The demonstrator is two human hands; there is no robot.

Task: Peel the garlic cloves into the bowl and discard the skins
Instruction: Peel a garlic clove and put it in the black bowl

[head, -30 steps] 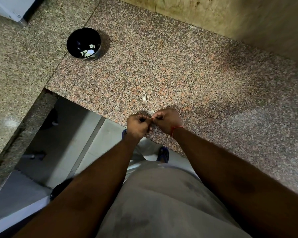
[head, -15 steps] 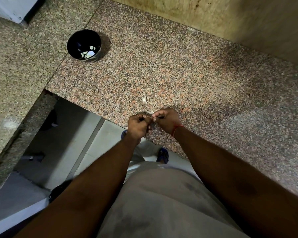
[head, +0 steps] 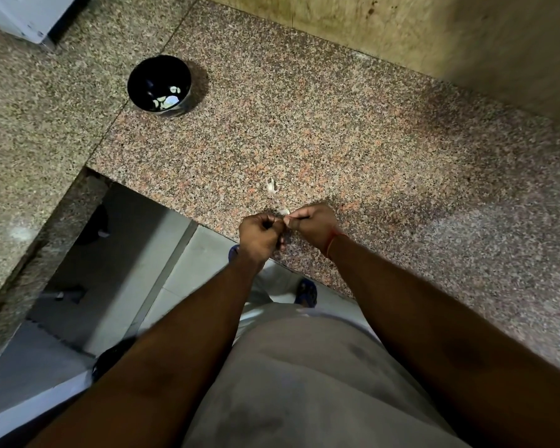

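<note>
A: Which step are we at?

B: Peeling, I'd judge. The left hand point(head: 261, 232) and right hand point(head: 312, 223) meet at the near edge of the granite counter point(head: 353, 134), both with fingers curled in tight. Between their fingertips shows a pale scrap, most likely the garlic clove point(head: 285, 212), pinched from both sides. How much skin is still on it I cannot tell; the hands hide most of it.

A: And the bowl?

B: The black bowl point(head: 159, 84) stands well apart from the hands, further back on the counter and to the left. A few peeled cloves point(head: 168, 98) lie in its bottom, so some of the work is done.

A: Anything else near the hands?

B: A pale piece of skin point(head: 271, 185) lies on the counter just beyond them, on the bowl's side.

A: So what does the next move call for?

B: Stripping the last skin, then a long reach back and left to drop the clove in the bowl. The loose skins must be gathered and thrown out; no bin is in view.
</note>
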